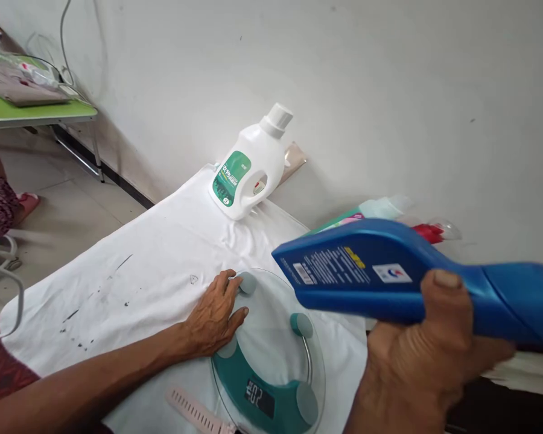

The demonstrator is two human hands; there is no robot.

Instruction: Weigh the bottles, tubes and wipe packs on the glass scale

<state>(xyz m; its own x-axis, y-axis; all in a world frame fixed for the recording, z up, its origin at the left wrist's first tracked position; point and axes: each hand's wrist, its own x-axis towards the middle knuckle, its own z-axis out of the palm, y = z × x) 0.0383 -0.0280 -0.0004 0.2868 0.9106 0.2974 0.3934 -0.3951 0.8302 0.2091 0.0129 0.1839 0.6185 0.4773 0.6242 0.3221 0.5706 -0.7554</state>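
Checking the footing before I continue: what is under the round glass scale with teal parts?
Wrinkled white cloth shows through the clear scale. Its teal display panel, round pads and the bare left hand hide whatever lies beneath them.

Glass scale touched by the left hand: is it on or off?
On: the scale has pale digits showing on its dark display.

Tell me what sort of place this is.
Probably a plain indoor room, perhaps a home or small workroom; I can't tell which. The white tablecloth, green table and tiled floor point that way.
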